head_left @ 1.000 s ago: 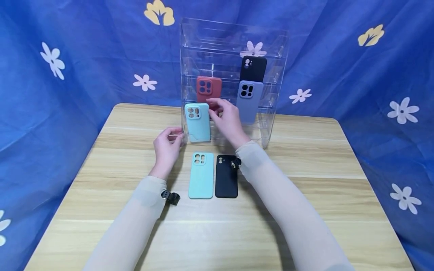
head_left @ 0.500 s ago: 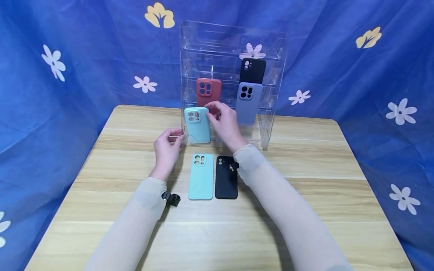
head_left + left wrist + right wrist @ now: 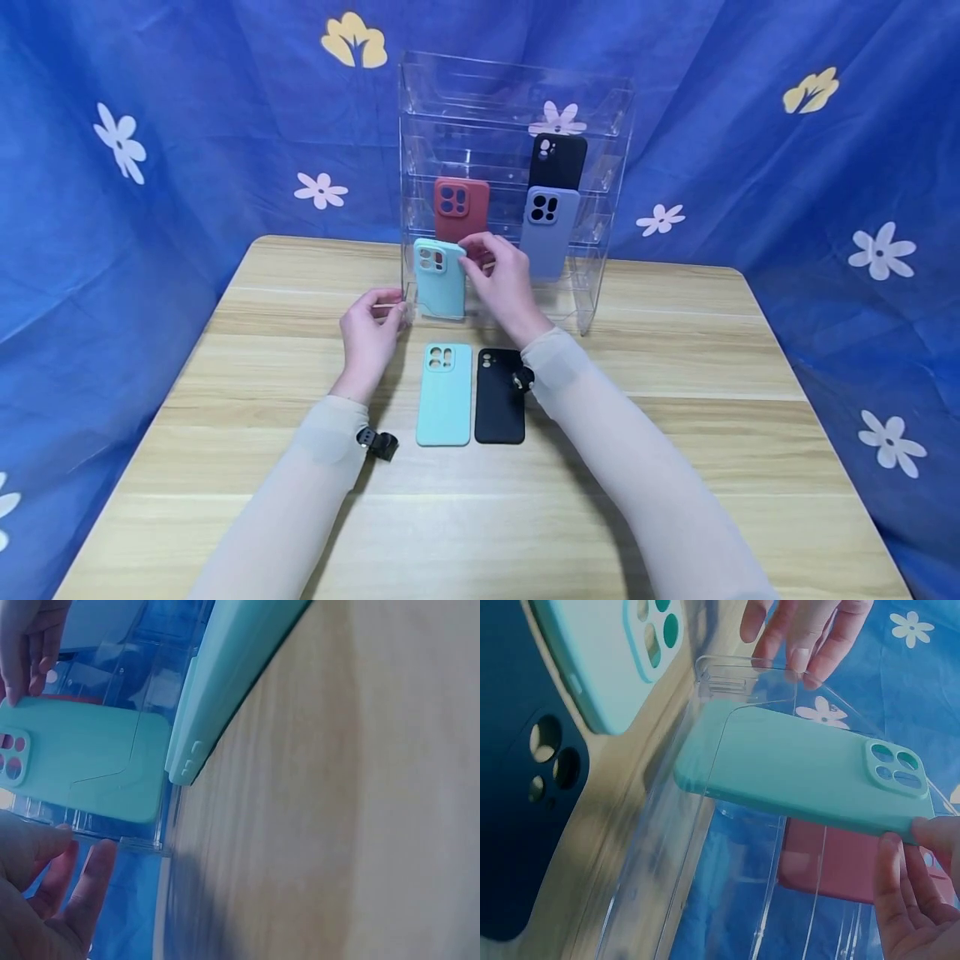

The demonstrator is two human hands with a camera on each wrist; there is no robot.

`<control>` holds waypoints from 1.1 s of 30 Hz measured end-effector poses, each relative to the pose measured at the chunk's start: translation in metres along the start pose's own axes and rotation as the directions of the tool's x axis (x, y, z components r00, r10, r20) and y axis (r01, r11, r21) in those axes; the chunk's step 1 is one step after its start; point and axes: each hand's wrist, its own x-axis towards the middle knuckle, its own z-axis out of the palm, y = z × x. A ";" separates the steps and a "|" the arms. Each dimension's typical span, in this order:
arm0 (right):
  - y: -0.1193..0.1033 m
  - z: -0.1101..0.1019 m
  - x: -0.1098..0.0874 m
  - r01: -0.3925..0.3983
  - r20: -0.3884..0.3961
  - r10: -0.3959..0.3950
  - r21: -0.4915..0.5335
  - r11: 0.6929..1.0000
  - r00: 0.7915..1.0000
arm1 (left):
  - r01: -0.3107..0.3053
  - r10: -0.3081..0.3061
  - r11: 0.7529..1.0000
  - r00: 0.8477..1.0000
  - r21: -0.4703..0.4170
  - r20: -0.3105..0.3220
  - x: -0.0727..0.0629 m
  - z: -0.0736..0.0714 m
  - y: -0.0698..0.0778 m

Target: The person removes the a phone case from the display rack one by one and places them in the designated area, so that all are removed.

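Note:
My right hand (image 3: pixel 501 271) pinches the upper right corner of a turquoise phone case (image 3: pixel 441 287) between thumb and fingers. The case's lower end sits in the bottom left of the clear acrylic display rack (image 3: pixel 517 71), behind its front lip, as the right wrist view shows. At the rack's left side edge, my left hand (image 3: pixel 371 329) grips the clear panel between thumb and fingers. A second turquoise phone case (image 3: pixel 445 400) lies flat on the table in front of the rack, beside a black phone case (image 3: pixel 498 404).
Above the held case, a red phone case (image 3: pixel 462 204) stands in the rack. On the rack's right are a lavender phone case (image 3: pixel 550 237) and another black phone case (image 3: pixel 558 158). A blue flowered curtain (image 3: pixel 225 108) hangs behind the wooden table (image 3: pixel 675 350).
The upper part of the held turquoise case has shifted slightly right and turned a little, with my right hand still on its corner. My left hand stays at the rack's edge.

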 end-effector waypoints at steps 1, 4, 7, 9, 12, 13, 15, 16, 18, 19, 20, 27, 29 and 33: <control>0.001 -0.001 -0.001 0.005 -0.002 -0.005 -0.002 1.000 1.000 | 0.003 -0.003 1.000 1.000 -0.001 0.000 0.000 0.000 0.000; 0.002 -0.005 -0.004 0.016 -0.013 -0.016 -0.005 1.000 1.000 | 0.007 -0.007 1.000 1.000 -0.003 0.002 0.000 0.000 0.000; 0.004 -0.013 -0.006 0.028 -0.027 -0.028 -0.011 1.000 0.999 | 0.001 -0.001 1.000 1.000 -0.007 0.002 0.001 0.000 0.001; 0.005 -0.018 -0.008 0.034 -0.034 -0.034 -0.010 0.999 0.999 | -0.004 0.005 1.000 1.000 -0.012 0.003 0.002 0.000 0.002; 0.007 -0.027 -0.010 0.043 -0.042 -0.043 -0.005 0.999 0.998 | -0.009 0.009 1.000 1.000 -0.022 0.003 0.002 0.001 0.003; 0.007 -0.030 -0.011 0.046 -0.045 -0.046 -0.005 0.999 0.998 | -0.010 0.010 1.000 1.000 -0.024 0.003 0.002 0.001 0.003; 0.006 -0.037 -0.012 0.050 -0.052 -0.050 -0.005 0.999 0.997 | -0.009 0.009 1.000 1.000 -0.019 0.003 0.002 0.000 0.004; 0.005 -0.040 -0.012 0.052 -0.057 -0.052 -0.006 0.999 0.997 | -0.009 0.009 1.000 1.000 -0.016 0.002 0.002 0.000 0.004; 0.003 -0.046 -0.012 0.063 -0.072 -0.064 -0.008 0.998 0.995 | -0.008 0.008 1.000 1.000 -0.006 0.001 0.003 0.000 0.005; 0.001 -0.049 -0.012 0.070 -0.080 -0.070 -0.004 0.998 0.994 | -0.008 0.009 1.000 1.000 -0.004 0.002 0.004 0.000 0.005; -0.001 -0.052 -0.011 0.074 -0.086 -0.073 0.003 0.997 0.994 | -0.010 0.010 1.000 1.000 -0.003 0.002 0.004 0.000 0.005; -0.010 -0.073 -0.016 0.068 -0.119 -0.060 0.060 0.996 0.991 | -0.023 0.023 1.000 1.000 -0.004 0.002 0.006 0.001 0.004; -0.010 -0.079 -0.021 0.043 -0.113 -0.035 0.068 0.997 0.993 | -0.011 0.011 1.000 1.000 -0.003 0.006 0.004 0.001 0.003; -0.009 -0.093 -0.034 -0.024 -0.083 0.027 0.043 0.999 0.996 | 0.003 -0.003 1.000 1.000 -0.001 0.007 0.003 0.001 0.000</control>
